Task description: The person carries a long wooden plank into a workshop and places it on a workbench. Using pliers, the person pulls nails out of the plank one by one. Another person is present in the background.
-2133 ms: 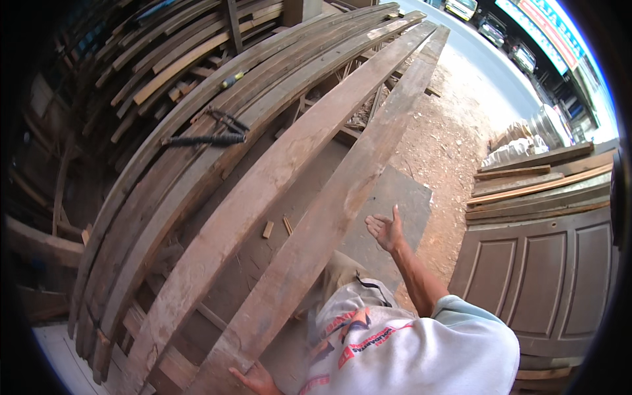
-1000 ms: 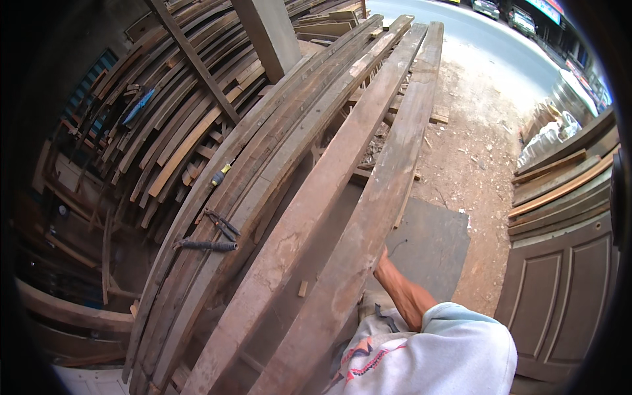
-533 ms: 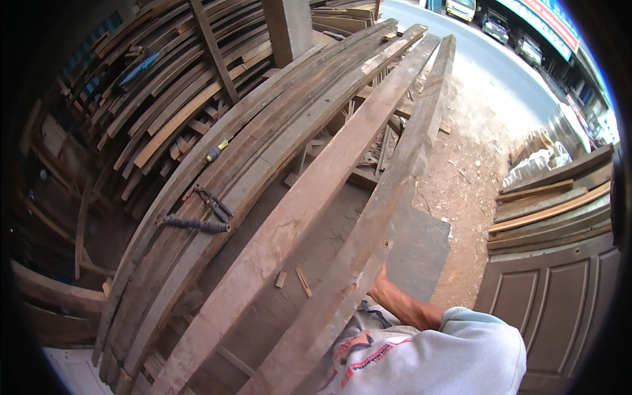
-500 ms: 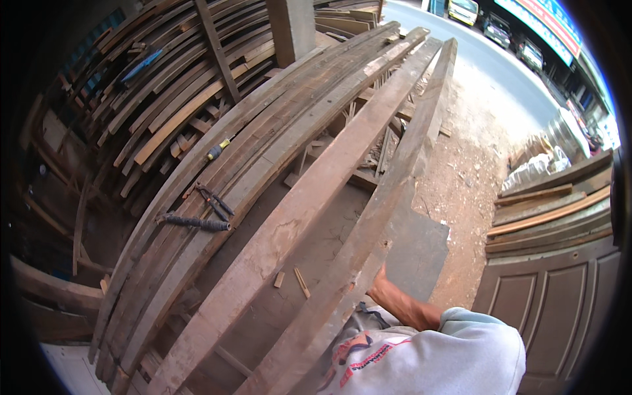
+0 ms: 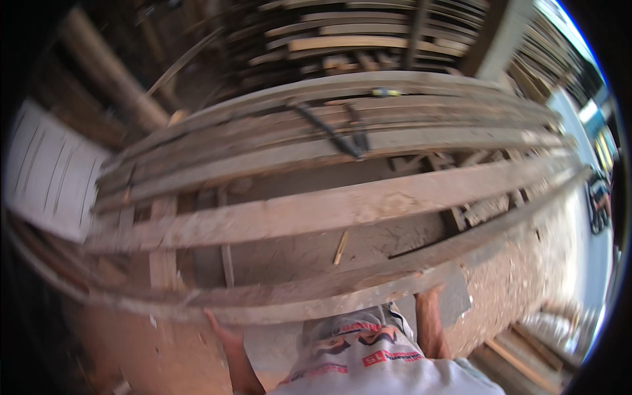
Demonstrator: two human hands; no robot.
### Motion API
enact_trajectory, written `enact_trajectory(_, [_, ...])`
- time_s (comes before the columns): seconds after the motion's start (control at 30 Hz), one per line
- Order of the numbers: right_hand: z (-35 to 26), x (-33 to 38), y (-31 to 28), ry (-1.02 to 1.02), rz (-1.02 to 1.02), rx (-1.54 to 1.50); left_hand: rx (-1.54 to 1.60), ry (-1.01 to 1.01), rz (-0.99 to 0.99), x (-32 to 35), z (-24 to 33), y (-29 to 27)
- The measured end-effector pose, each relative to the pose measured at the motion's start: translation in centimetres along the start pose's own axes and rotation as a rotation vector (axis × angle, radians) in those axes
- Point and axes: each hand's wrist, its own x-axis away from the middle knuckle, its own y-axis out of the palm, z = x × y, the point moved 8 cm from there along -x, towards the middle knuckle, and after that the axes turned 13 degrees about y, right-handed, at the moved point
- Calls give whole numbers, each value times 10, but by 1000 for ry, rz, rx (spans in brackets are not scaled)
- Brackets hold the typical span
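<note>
A long wooden beam (image 5: 276,297) runs across in front of me, close to my body. My left hand (image 5: 227,332) is at its near lower edge on the left, with the thumb side up against the wood and the other fingers mostly hidden. Farther right, my right hand (image 5: 429,296) closes on the same edge, its fingertips out of sight under the beam. Beyond lies a second, paler plank (image 5: 283,214), parallel to the beam and apart from it. The picture is blurred by motion.
More long planks (image 5: 263,158) lie side by side farther off, carrying a black-handled tool (image 5: 322,128), pincers (image 5: 357,131) and a screwdriver (image 5: 385,93). A wood scrap (image 5: 340,247) lies in the gap. Stacked timber (image 5: 349,43), a post (image 5: 494,39) and a white slatted panel (image 5: 52,171) stand around.
My view has swung to the left, so the beams now run crosswise. My left hand has come into view at the near beam; the right hand is still at it.
</note>
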Motion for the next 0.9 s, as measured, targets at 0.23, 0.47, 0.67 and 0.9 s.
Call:
enact_trajectory(0.23, [-52,-32,14,-456,-47,612,222,177,96,13,-5,-26])
enact_trajectory(0.47, [-82,-12,35,-768,228,1084,208,60,107,-9,-30,-11])
enact_trajectory(0.67, [-54,-14,84,-938,219,1418,-162,-9,140,-20,-6,13])
enact_trajectory(0.9, [-51,-43,88,-991,255,1665,-270,-45,180,-17,4,21])
